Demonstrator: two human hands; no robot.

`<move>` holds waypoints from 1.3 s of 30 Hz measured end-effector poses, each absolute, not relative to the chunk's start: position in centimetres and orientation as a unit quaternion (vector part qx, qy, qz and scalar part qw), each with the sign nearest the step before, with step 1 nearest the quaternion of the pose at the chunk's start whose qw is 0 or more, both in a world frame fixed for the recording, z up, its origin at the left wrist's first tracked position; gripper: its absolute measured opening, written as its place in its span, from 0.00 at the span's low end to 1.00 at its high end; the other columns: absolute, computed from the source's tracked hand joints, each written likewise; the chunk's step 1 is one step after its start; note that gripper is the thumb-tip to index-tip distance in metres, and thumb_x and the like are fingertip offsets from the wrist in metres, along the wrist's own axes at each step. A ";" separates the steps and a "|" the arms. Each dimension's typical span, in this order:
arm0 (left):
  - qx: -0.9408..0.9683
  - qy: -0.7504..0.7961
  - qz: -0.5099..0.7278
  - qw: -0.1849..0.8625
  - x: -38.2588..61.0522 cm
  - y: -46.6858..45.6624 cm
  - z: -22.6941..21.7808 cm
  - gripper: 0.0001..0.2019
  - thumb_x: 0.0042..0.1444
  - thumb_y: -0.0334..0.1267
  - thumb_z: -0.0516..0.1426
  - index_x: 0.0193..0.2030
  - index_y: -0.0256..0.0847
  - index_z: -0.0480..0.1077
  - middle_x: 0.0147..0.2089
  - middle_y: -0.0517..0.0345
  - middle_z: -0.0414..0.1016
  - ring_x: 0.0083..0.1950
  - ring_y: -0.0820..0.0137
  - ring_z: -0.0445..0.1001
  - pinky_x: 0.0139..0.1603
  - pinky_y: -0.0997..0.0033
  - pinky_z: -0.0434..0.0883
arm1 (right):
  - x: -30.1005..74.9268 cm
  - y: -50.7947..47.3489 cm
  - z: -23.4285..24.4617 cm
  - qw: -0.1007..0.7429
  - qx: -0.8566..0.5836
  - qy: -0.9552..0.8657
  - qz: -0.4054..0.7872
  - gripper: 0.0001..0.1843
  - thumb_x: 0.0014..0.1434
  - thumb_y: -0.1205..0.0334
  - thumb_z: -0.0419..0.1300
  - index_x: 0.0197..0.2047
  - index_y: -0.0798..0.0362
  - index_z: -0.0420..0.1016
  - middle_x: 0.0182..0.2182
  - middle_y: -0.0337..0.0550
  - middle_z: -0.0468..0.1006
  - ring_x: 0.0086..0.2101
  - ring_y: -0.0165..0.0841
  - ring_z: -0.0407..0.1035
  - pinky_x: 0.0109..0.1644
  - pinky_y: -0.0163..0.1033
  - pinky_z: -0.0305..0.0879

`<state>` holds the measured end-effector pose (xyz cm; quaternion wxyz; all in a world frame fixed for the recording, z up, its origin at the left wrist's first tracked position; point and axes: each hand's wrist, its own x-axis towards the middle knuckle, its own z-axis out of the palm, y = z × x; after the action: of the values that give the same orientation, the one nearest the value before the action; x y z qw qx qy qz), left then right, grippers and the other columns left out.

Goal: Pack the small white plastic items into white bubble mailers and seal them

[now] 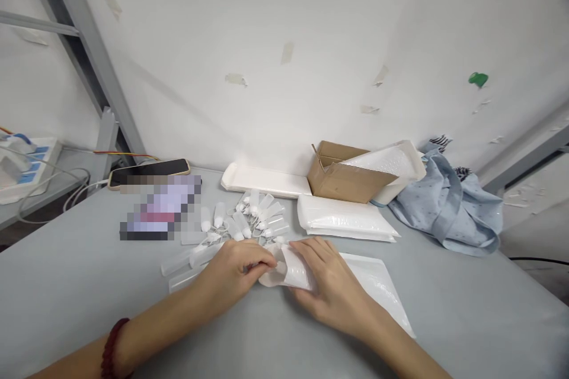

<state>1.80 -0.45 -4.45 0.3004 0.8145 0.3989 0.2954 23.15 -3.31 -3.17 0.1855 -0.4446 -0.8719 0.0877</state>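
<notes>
My right hand [326,281] is wrapped round a small white bubble mailer [297,269], whose open mouth faces left. At that mouth my left hand [240,266] is closed in a pinch, fingertips at or just inside the opening; what lies between them is hidden. Just beyond the hands lies a pile of small translucent plastic bottles [267,213] with white caps. Larger clear bottles or tubes [178,260] rest beside my left wrist, partly covered by it. Another flat white bubble mailer [377,284] lies under and right of my right forearm.
Stacked white mailers [347,216] lie in front of an open cardboard box [351,180] holding more packaging. A long white packet [267,180] sits by the wall. At right is a bundled blue cloth [448,207]; at left, a blurred phone [162,207], another phone [151,173] and a power strip [38,169].
</notes>
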 end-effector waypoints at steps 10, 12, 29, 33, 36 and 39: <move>0.800 0.346 0.327 0.364 2.2 -0.9 -4.3 0.10 0.54 0.28 0.55 0.34 0.42 0.78 0.34 0.63 0.82 0.33 0.74 0.78 0.35 0.78 0.70 | 23.1 -3.2 -3.3 0.180 -0.441 -0.874 0.099 0.28 0.49 0.69 0.60 0.55 0.58 0.64 0.48 0.53 0.71 0.47 0.46 0.63 0.52 0.54 0.62; 0.781 0.353 0.341 0.386 2.1 -0.9 -4.0 0.11 0.53 0.29 0.54 0.34 0.42 0.78 0.34 0.63 0.82 0.34 0.73 0.78 0.37 0.78 0.71 | 23.2 -3.2 -3.3 0.179 -0.441 -0.874 0.097 0.28 0.49 0.70 0.60 0.55 0.58 0.64 0.48 0.53 0.71 0.47 0.46 0.63 0.51 0.53 0.62; 0.879 0.410 0.181 0.164 0.5 1.1 -4.5 0.08 0.58 0.31 0.51 0.36 0.37 0.72 0.38 0.52 0.74 0.46 0.60 0.67 0.45 0.60 0.66 | 25.5 -1.0 -2.8 0.250 -0.509 -0.822 0.056 0.21 0.55 0.65 0.59 0.53 0.57 0.65 0.45 0.52 0.72 0.45 0.45 0.66 0.48 0.51 0.65; 0.847 0.441 0.182 0.234 -0.3 1.4 -2.8 0.06 0.54 0.31 0.52 0.33 0.40 0.71 0.35 0.57 0.72 0.39 0.66 0.69 0.38 0.68 0.66 | 25.2 -1.2 -2.8 0.242 -0.506 -0.826 0.060 0.23 0.55 0.66 0.59 0.54 0.57 0.64 0.46 0.52 0.72 0.46 0.45 0.66 0.49 0.51 0.65; 0.781 0.498 0.237 0.293 -1.9 2.1 -0.9 0.06 0.54 0.38 0.55 0.30 0.42 0.71 0.32 0.61 0.73 0.34 0.69 0.68 0.34 0.71 0.64 | 24.9 -1.5 -2.8 0.223 -0.503 -0.833 0.063 0.23 0.54 0.67 0.59 0.54 0.57 0.64 0.47 0.52 0.71 0.47 0.45 0.65 0.49 0.51 0.65; 0.704 0.522 0.314 0.365 -2.8 2.5 0.3 0.08 0.53 0.44 0.58 0.30 0.42 0.72 0.31 0.61 0.74 0.34 0.69 0.70 0.34 0.71 0.65 | 24.6 -2.0 -2.8 0.201 -0.492 -0.845 0.065 0.24 0.53 0.68 0.59 0.54 0.58 0.64 0.47 0.53 0.71 0.47 0.46 0.64 0.49 0.51 0.64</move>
<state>-2.83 2.49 0.29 0.3645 0.7042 0.5218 0.3144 24.55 -2.01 -2.77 0.2008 -0.4916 -0.8449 0.0649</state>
